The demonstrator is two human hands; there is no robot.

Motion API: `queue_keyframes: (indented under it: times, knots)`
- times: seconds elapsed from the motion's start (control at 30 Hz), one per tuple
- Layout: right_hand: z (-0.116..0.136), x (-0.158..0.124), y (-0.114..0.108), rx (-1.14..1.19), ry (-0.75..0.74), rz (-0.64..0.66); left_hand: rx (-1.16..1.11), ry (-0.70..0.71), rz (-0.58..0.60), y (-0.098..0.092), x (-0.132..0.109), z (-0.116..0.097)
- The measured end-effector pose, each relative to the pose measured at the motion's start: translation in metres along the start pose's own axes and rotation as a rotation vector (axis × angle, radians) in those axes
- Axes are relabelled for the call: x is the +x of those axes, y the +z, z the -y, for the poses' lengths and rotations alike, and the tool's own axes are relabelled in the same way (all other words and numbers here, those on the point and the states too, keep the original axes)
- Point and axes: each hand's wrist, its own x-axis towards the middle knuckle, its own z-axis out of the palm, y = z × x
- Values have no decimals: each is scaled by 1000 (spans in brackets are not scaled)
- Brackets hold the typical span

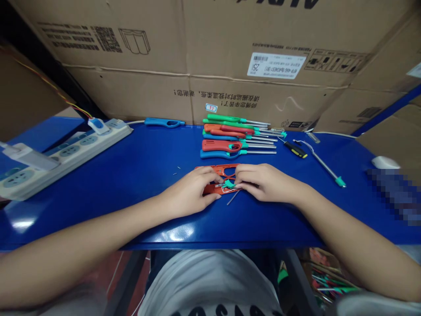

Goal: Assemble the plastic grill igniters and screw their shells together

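Observation:
An opened red lighter shell (219, 172) lies on the blue table (141, 175) in front of me. My left hand (190, 191) is closed on its left side, pinning it down. My right hand (263, 181) pinches small parts at its right side, a teal piece (229, 184) and thin wires showing between the fingertips. A short metal rod (233, 198) lies just in front of the shell.
A row of several long-nosed lighters (235, 136) in green, red and blue lies behind the hands, with one blue lighter (163, 123) apart to the left. A screwdriver (295, 149) and a metal tube with teal tip (324, 164) lie right. A power strip (62, 153) sits left. Cardboard boxes (213, 57) stand behind.

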Motion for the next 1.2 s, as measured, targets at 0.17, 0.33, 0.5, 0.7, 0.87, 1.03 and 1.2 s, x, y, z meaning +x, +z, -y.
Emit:
queue_keyframes:
  times: [0.17,0.33,0.5,0.7,0.87,1.03,1.2]
  knots:
    - [2,0,0,-46,-10,37,12,-16,16,0,0,-1]
    - [5,1,0,-71,-21,62,35,-11,17,0,0,-2]
    - [7,0,-2,-172,-39,84,67,21,4,0,-1,-4]
    - [17,0,-1,-425,-92,102,80,65,-10,-1,-3,-8]
    - [22,2,1,-506,-130,105,66,61,-7,-1,-2,-9]
    - [23,2,-1,-498,-108,113,68,59,-7,-1,-1,-9]
    - [25,2,-2,-540,-112,133,95,65,-21,2,-2,-8]
